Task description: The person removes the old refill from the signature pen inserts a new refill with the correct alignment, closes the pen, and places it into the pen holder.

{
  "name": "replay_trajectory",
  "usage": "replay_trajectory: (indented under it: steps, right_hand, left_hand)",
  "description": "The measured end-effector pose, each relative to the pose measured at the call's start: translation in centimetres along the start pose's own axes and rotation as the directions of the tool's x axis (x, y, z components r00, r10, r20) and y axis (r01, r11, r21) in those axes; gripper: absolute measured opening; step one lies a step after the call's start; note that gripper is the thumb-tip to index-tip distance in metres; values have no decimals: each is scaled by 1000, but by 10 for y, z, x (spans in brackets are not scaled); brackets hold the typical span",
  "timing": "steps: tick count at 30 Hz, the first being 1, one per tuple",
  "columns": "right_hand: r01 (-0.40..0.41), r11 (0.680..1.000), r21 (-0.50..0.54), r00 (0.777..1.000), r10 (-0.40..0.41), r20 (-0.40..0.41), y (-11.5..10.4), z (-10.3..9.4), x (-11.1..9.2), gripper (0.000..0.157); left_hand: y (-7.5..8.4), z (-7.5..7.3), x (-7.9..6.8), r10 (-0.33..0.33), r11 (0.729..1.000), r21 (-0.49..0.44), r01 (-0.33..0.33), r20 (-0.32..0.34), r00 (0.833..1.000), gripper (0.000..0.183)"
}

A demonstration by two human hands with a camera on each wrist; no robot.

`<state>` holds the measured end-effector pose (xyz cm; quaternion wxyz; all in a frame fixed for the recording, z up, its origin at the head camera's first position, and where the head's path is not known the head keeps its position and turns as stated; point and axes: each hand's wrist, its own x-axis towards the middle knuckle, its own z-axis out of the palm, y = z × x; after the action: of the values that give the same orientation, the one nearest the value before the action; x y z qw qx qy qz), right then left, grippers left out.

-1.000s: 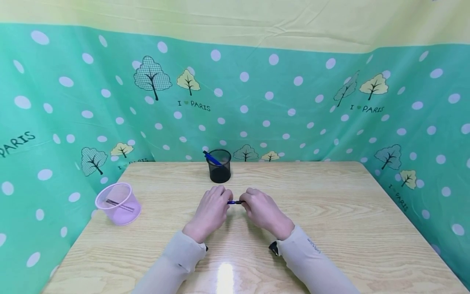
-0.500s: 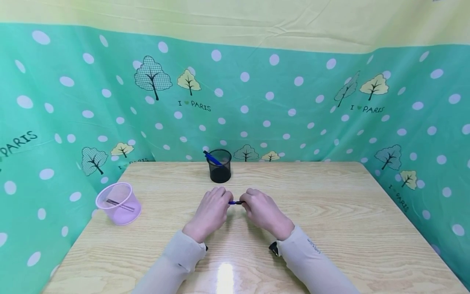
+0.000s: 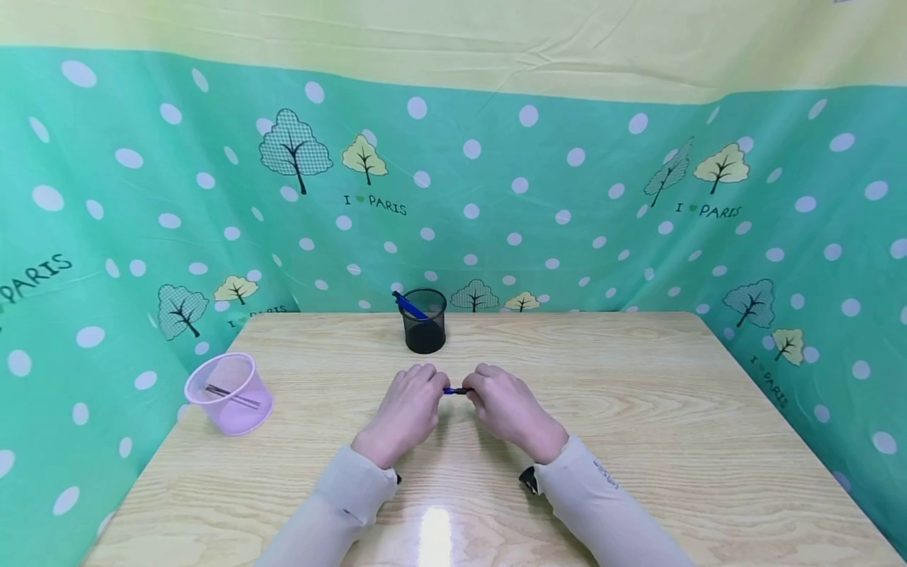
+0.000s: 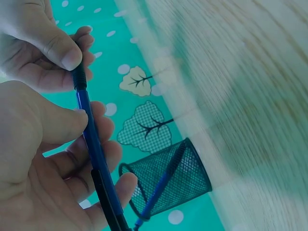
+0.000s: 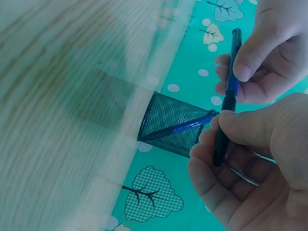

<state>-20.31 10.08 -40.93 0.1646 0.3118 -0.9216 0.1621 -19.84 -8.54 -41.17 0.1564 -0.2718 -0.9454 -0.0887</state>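
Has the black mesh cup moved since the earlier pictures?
No. In the head view, the black mesh cup sits just left of the nearest checked tree print, as before.

My right hand [image 5: 276, 132] pinches the pen [image 5: 231, 91]'s black end, left hand [image 5: 273, 48] its blue barrel; mesh cup [image 5: 166, 109] behind, second pen [image 5: 186, 126] inside.

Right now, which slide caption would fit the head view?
Left hand and right hand hold one pen, a black mesh cup beyond them.

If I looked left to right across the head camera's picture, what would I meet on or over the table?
Lilac cup, left hand, blue-and-black pen, right hand.
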Motion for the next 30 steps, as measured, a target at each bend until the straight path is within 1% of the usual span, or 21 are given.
replay_trajectory:
  steps: [5, 13, 17, 24, 28, 30]
  right_hand:
    - [0, 1000, -1, 1000, 0, -2, 1, 1, 0, 9]
    - [-2, 1000, -10, 1000, 2, 1, 0, 0, 0, 9]
    - [3, 1000, -8, 1000, -3, -6, 0, 1, 0, 9]
    - [1, 1000, -8, 1000, -1, -8, -1, 1, -1, 9]
    - [-5, 1000, -16, 1000, 5, 1, -1, 1, -1, 9]
    - [-6, 1000, -17, 1000, 6, 0, -1, 2, 0, 9]
  left_hand:
    - [1, 0, -1, -5, 1000, -3, 5, 1, 1000, 12]
    - [1, 1, 0, 0, 1000, -8, 0, -33, 999, 13]
    - [0, 1, 0, 0, 1000, -26, -2, -51, 999, 17]
    - [-1, -1, 0, 2, 999, -42, -5, -67, 998, 36]
    - [-1, -1, -1, 6, 999, -47, -9, -71, 997, 34]
    - [-2, -1, -1, 5, 999, -52, -10, -85, 996, 32]
